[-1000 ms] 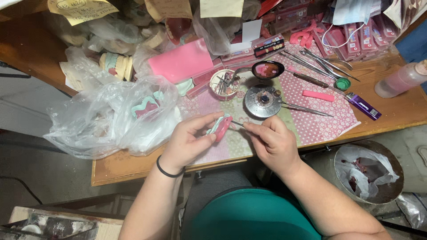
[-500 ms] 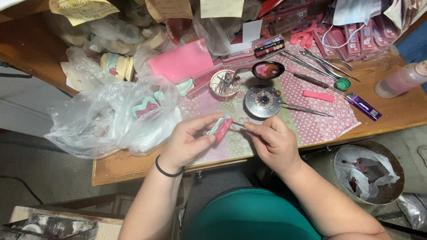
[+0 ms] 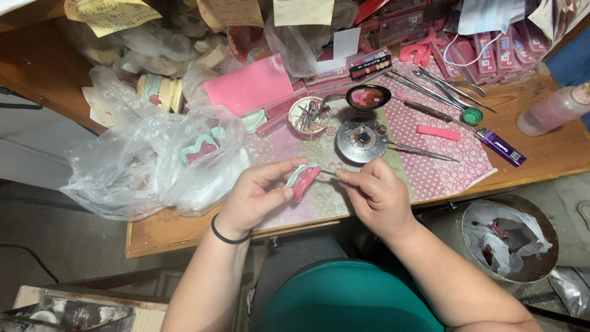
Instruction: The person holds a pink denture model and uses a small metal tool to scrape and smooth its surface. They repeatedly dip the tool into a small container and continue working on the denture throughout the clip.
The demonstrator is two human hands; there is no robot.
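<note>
My left hand (image 3: pixel 257 195) grips a small pink and pale green dental wax model (image 3: pixel 303 179) between thumb and fingers, just above the table's front edge. My right hand (image 3: pixel 376 195) pinches a thin metal tool (image 3: pixel 329 174) whose tip touches the model's right side. A black band circles my left wrist. Both hands hover over a patterned pink and green mat (image 3: pixel 430 165).
A round metal burner (image 3: pixel 361 139) and a spoon with pink wax (image 3: pixel 367 97) sit just beyond my hands. A crumpled clear plastic bag (image 3: pixel 153 161) lies left. Metal instruments (image 3: pixel 444 86), a purple lighter (image 3: pixel 502 147), a bottle (image 3: pixel 553 110) lie right. A lined bin (image 3: pixel 509 237) stands lower right.
</note>
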